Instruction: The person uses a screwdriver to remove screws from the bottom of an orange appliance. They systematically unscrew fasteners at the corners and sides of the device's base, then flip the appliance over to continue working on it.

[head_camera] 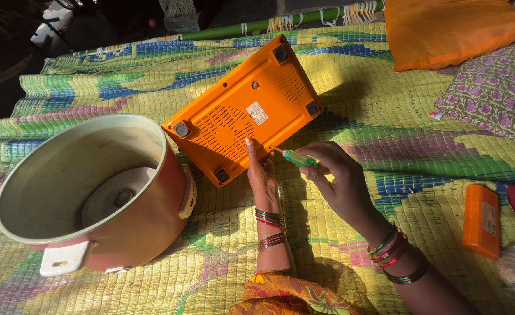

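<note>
Nearest the camera, a fold of orange patterned cloth [286, 294] shows at the bottom edge, between two forearms ringed with red and green bangles [272, 228]. Everything lies on a woven mat [350, 116] of yellow, green, blue and pink bands.

The left hand [262, 175] lies flat with fingers straight and together, its fingertips pressing on the near edge of an orange appliance base [243, 108]; it grips nothing. Just to its right, the right hand [336, 175] is closed around the green handle of a small screwdriver [295, 158], whose thin tip points left and touches the same near edge of the base, right beside the left fingertips. The two hands are close together but apart.

The appliance base is turned upside down and set at an angle in the middle of the mat, showing black rubber feet at its corners, vent slots and a small pale label.

To the left, near the hands' level, a round pinkish cooker body [88, 198] with a cream inside stands open, touching the left corner of the base. At the near right, well apart, lies a small orange block [482, 220].

Farther off on the right are a floral cushion [496, 87] and an orange pillow [450, 26]. A green pole [257, 26] runs along the mat's far edge.
</note>
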